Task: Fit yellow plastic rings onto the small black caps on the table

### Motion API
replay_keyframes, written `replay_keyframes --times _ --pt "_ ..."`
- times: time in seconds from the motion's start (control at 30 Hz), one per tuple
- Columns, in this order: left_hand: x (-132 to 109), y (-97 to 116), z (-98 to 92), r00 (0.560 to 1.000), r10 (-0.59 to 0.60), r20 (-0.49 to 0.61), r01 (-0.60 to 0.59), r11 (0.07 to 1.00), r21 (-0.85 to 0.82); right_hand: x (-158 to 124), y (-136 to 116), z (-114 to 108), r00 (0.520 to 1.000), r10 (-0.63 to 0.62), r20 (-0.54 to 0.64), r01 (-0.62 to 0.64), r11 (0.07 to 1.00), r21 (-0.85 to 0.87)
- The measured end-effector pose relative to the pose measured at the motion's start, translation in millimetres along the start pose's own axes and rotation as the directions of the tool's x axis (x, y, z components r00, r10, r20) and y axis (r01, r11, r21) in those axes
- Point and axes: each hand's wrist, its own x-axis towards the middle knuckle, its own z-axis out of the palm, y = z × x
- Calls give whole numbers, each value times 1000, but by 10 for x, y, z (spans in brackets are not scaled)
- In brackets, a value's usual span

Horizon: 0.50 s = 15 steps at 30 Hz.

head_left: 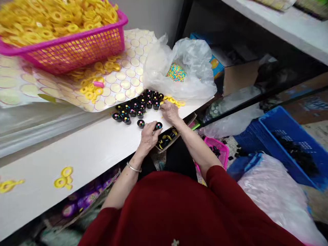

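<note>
My left hand (149, 134) rests on the white table (84, 150), fingers curled around a small black cup (158, 125) with coloured beads in it. My right hand (169, 111) lies just beyond it, fingers bent at the edge of a cluster of several black bead-filled cups (139, 104); whether it holds anything is hidden. Another black cup (140, 123) stands just left of my left hand. A clear plastic bag (187, 68) holding multicoloured beads (176, 72) sits behind the cups.
A pink basket (77, 48) heaped with yellow rings stands at the back left on a sheet of round stickers (128, 75). Loose yellow rings (64, 177) lie on the near table. Below right are a small pink basket (217, 150), a blue crate (287, 143) and plastic bags.
</note>
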Motion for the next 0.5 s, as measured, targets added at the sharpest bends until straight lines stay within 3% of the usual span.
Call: replay_keyframes --times 0.3,0.4,0.5 --pt "8 9 -1 999 -27 44 27 1000 16 -117 0 16 993 -98 -71 103 992 72" --pt "14 19 -11 998 -35 42 35 999 16 -149 -62 -26 987 -155 -30 156 987 28" --pt "17 16 -17 999 -29 43 28 1000 13 -150 -160 -79 988 -136 69 140 988 -59"
